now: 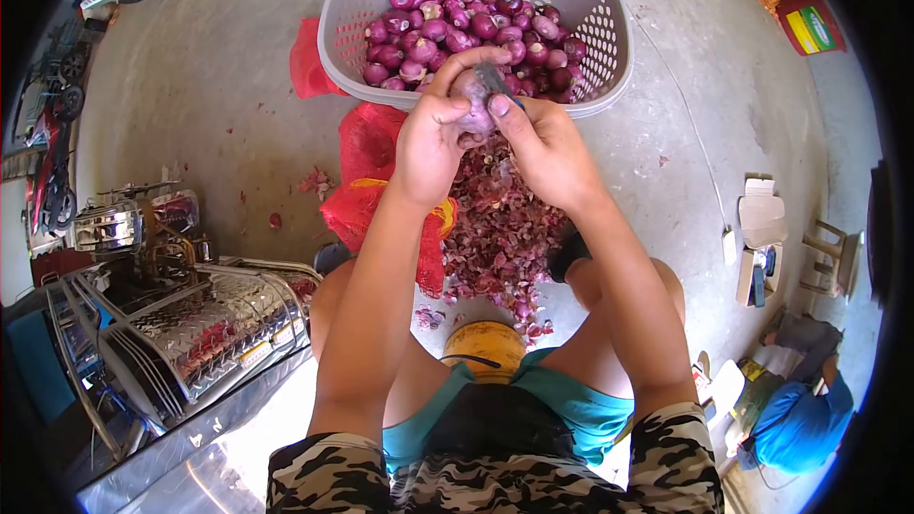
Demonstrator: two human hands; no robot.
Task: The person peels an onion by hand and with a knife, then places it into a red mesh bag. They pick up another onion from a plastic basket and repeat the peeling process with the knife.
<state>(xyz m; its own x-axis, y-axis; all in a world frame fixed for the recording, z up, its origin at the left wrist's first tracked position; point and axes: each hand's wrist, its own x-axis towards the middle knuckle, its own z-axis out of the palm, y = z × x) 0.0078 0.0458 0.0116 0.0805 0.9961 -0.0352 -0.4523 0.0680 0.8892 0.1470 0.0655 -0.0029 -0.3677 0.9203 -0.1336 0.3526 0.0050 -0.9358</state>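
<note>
Just in front of the laundry-type basket, my left hand [428,138] is wrapped round a red onion [468,107] with dull, pale purple skin. My right hand [547,148] grips a small knife, whose dark blade [492,78] lies against the onion's upper right side. Its handle is mostly hidden in my fingers. Beyond both hands stands the grey perforated basket [335,33], holding many shiny peeled red onions [457,24]. Under my forearms a heap of dry onion skins [505,228] covers the floor.
A red mesh sack [367,143] lies left of the skins. A yellow container [486,347] stands between my legs. Metal-framed vehicle parts [209,314] are at left; a cable [690,119] crosses the floor at right. A person in blue [800,424] sits at lower right.
</note>
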